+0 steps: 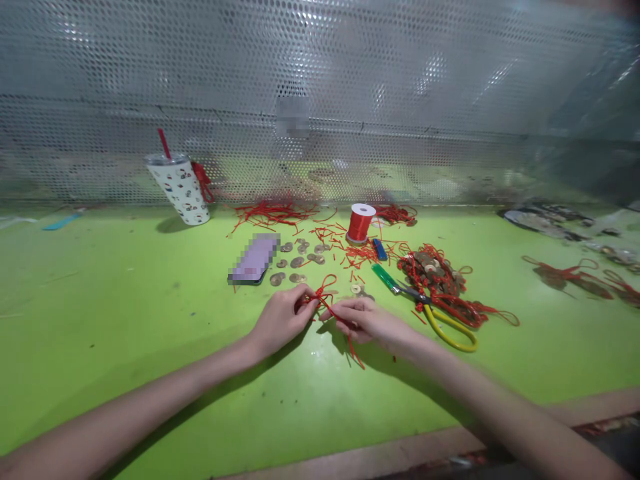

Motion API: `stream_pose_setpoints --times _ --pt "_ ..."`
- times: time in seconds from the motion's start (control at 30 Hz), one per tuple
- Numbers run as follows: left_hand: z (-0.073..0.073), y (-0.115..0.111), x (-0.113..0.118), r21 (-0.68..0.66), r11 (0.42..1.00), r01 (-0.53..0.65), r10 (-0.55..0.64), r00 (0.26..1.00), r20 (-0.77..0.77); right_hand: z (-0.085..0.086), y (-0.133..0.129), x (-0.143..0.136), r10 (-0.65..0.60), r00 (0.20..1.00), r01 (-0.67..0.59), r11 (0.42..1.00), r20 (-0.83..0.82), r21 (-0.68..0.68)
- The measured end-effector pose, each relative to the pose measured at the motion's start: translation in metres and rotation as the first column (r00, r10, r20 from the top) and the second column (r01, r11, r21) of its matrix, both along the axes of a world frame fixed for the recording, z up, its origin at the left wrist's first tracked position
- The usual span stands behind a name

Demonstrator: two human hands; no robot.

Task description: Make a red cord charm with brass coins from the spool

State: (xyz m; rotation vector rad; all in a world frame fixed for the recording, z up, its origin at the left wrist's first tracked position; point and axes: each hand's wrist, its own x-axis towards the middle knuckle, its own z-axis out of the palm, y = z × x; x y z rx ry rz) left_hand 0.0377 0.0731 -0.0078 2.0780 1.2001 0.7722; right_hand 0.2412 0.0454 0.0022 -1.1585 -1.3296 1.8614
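Note:
Near the middle of the green table, my left hand pinches a knotted red cord whose small loop stands up above the fingertips. Closed round strands of the same cord is my right hand, and loose ends hang below it. Brass coins lie in small groups just beyond my hands. To the right, yellow-handled scissors rest against a heap of coins strung on red cord. A green lighter lies by the scissor blades.
A red cord spool stands behind the coins, beside a blue lighter and red scraps. Further left are a phone and a tumbler with a straw. Perforated metal mesh rises behind. More corded pieces lie right.

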Motion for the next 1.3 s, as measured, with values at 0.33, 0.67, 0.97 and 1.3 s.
stream_pose_setpoints --times 0.33,0.67,0.97,1.3 --pt "0.008 0.023 -0.009 -0.548 0.834 0.063 0.144 0.934 0.326 -0.007 0.013 0.009 -0.354 0.92 0.347 0.935 -0.171 -0.067" --pt "0.016 -0.003 0.006 -0.757 0.561 0.334 0.091 0.885 0.458 -0.007 -0.005 -0.009 -0.173 0.982 0.139 0.93 0.072 0.339" --pt "0.007 -0.002 0.008 -0.705 0.65 0.285 0.087 0.893 0.442 -0.013 -0.017 -0.012 -0.163 0.897 -0.194 0.69 0.41 0.697" --pt "0.003 -0.006 0.011 -0.668 0.712 0.214 0.159 0.878 0.451 -0.021 -0.021 -0.016 -0.294 0.715 -0.467 0.474 0.635 0.746"
